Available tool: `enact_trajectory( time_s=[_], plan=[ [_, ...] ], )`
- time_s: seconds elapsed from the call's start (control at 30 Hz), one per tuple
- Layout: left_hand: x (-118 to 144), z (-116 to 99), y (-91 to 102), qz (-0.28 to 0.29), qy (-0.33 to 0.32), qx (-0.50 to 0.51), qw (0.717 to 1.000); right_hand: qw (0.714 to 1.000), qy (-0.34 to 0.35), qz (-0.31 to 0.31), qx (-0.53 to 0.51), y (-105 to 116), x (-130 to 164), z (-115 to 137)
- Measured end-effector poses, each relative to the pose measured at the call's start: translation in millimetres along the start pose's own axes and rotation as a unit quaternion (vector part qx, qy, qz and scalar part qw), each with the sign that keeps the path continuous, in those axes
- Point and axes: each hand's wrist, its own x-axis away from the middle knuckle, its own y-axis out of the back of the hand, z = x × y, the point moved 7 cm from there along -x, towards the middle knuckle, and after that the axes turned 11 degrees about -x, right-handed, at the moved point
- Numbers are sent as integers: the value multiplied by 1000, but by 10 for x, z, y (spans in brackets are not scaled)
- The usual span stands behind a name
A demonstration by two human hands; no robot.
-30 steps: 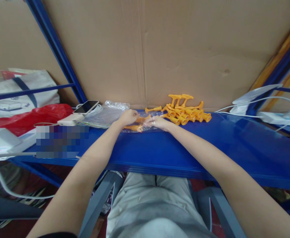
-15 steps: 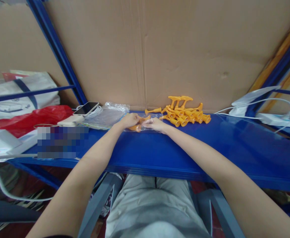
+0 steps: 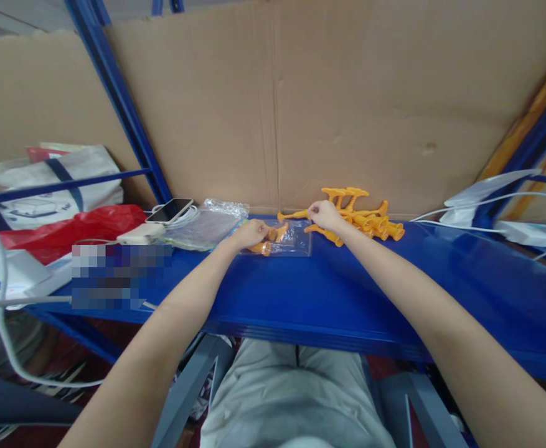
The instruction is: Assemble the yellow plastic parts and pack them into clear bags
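My left hand (image 3: pixel 253 232) is closed on the left part of a clear plastic bag (image 3: pixel 301 244). Inside the bag lie orange plastic pieces (image 3: pixel 278 233), partly covered by the fingers. At the left side of a heap of similar orange pieces (image 3: pixel 370 223), my right hand (image 3: pixel 326 214) has its fingers pinched on the right end of a single orange piece (image 3: pixel 292 215). These pieces have a slim stem, some with a crossbar at one end and a flared, cup-like other end. My right hand hides part of the heap.
More clear plastic bags (image 3: pixel 200 225) lie left of my left hand, beside a phone (image 3: pixel 170 210) and a coiled white cable. Further left are a red plastic bag (image 3: pixel 76 230) and a pale tote bag. A cardboard sheet (image 3: pixel 216 112) stands behind the blue shelf (image 3: pixel 301 298).
My right hand has left the plastic bag and moved right to the orange pieces at the heap. My left hand stays at the bag. The camera view has shifted slightly.
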Motion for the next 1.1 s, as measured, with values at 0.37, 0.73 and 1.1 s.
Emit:
enact_trajectory(
  time_s=[0.37, 0.73, 1.1],
  plan=[
    [44, -92, 21, 17, -13, -57, 998, 967, -6, 157, 201, -528, -404, -186],
    [3, -72, -2, 13, -23, -42, 999, 939, -32, 200, 277, -731, -469, -334],
    [-26, -47, -21, -6, -6, -17, 1000, 985, -24, 12, 169, 51, -334, -29]
  ],
)
